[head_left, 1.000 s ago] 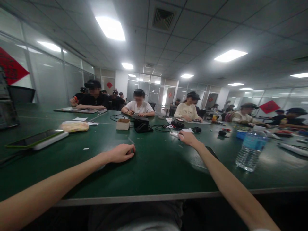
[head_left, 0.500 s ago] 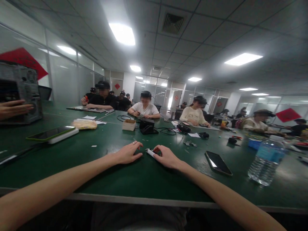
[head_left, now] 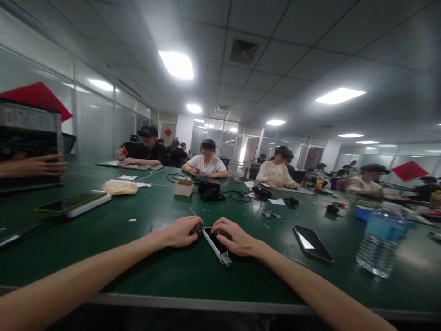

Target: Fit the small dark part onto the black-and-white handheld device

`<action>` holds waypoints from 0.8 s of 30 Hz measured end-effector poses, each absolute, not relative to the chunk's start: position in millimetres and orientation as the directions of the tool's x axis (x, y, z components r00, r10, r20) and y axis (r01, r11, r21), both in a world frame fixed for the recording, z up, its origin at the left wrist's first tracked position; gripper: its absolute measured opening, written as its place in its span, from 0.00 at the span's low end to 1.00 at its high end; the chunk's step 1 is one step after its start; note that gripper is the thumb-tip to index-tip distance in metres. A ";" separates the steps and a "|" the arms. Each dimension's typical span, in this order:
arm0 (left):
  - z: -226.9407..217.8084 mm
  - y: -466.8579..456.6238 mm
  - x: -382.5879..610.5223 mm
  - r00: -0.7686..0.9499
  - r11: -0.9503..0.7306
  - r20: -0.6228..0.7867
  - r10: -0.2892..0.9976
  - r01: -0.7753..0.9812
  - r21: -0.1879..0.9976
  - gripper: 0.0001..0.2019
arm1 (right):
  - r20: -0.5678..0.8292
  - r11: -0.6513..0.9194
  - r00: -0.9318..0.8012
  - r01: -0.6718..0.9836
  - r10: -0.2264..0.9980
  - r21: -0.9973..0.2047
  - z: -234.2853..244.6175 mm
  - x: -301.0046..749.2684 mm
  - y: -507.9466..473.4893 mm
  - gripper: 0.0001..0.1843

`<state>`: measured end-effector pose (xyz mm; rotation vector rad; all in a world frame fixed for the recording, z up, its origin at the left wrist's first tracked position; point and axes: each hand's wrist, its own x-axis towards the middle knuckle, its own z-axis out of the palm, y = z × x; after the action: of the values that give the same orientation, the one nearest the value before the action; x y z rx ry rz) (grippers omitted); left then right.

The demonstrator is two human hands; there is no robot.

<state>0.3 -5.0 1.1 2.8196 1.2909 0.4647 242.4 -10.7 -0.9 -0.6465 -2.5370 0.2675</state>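
Phone-shaped slim device [head_left: 216, 243], dark-faced with a pale edge, lies flat on the green table [head_left: 165, 271] right between my two hands, and its long axis is the thing to watch: it runs on a slant, far end up and to the left by my left fingertips, near end down and to the right, finishing in a small silvery tip pointing back toward me. Starting from the left, my left hand [head_left: 182, 231] rests on the table with the fingers curled loosely, tips just touching the device's far end; it grips nothing, and there's a ring on one finger. Then the device itself, lying flat, not lifted. Then my right hand [head_left: 234, 236], fingers bent and spread over the device's right long edge, fingertips on or just at that edge; whether they press on it or only brush it I can't tell, but the hand isn't closed around it. So the right hand lies alongside the length and the left sits at the far end, both about equally near. Farther right, well apart, a black phone [head_left: 313, 243] lies flat on the table, and beyond it a water bottle [head_left: 381, 241] stands upright. Away at the far left, somebody else's hand [head_left: 34, 165] rests against a metal case [head_left: 29, 138], nothing to do with mine.
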 end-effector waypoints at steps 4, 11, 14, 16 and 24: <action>5.5 -9.9 3.0 0.611 -0.653 0.256 0.750 0.746 0.131 0.10 | 0.356 0.826 -0.747 0.484 0.562 -0.289 -7.5 249.9 5.7 0.18; 0.4 3.7 -1.3 0.550 -0.597 0.280 0.787 0.794 0.118 0.08 | 0.313 0.779 -0.714 0.580 0.626 -0.235 -15.0 249.1 16.5 0.16; -3.5 8.8 -3.6 0.521 -0.565 0.293 0.802 0.821 0.086 0.07 | 0.336 0.779 -0.705 0.588 0.625 -0.217 -14.2 242.0 14.1 0.15; -0.5 8.8 -5.0 0.525 -0.557 0.287 0.801 0.830 0.037 0.08 | 0.336 0.782 -0.707 0.580 0.622 -0.227 -14.3 238.7 13.2 0.15; 67.9 1.8 -127.4 0.185 -0.158 0.289 0.939 0.981 -0.115 0.20 | 0.299 0.776 -0.717 0.566 0.630 -0.278 -15.9 241.0 12.0 0.18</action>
<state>-127.4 1.8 67.9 2.6149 2.1888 0.2579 241.0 12.0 -15.9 -0.9102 -2.5916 0.2346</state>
